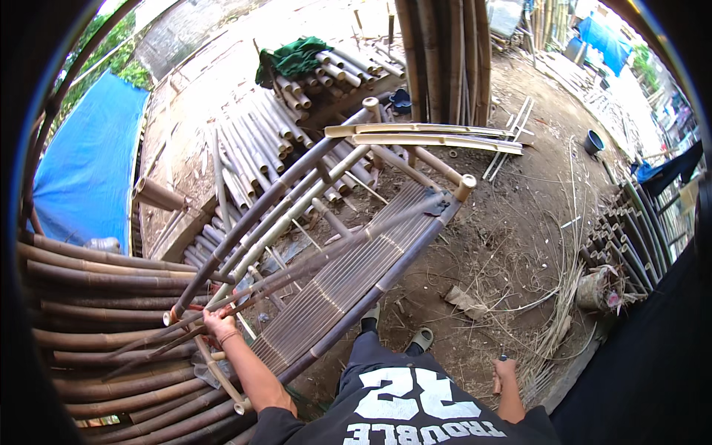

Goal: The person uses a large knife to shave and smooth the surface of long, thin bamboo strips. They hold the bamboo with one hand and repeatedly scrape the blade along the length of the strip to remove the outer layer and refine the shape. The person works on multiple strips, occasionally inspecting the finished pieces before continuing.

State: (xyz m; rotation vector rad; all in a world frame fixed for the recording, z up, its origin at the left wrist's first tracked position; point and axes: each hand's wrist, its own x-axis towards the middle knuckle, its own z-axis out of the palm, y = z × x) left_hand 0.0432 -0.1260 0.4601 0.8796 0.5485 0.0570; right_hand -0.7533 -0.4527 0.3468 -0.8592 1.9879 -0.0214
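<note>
At far left a wrinkled blue tarp (pixel 85 167) slopes above smooth, jointed brown bamboo poles (pixel 96 340). The left hand (pixel 220 324), forearm reaching up and leftward, is closed around long, thin, dark strips (pixel 348 245), which slant, blurred, over the bench (pixel 319 311), a round-pole bamboo frame with a narrow-slatted seat. Farther right, the right hand (pixel 505 368), low and out from the body, grips a short, wooden-looking handle (pixel 497 386); its tool is unclear.

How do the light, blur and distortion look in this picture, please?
Head view: distant ground washed out by glare; head view: strips in the left hand smeared, likely by motion; head view: poles at left look bowed, probably by the lens.
</note>
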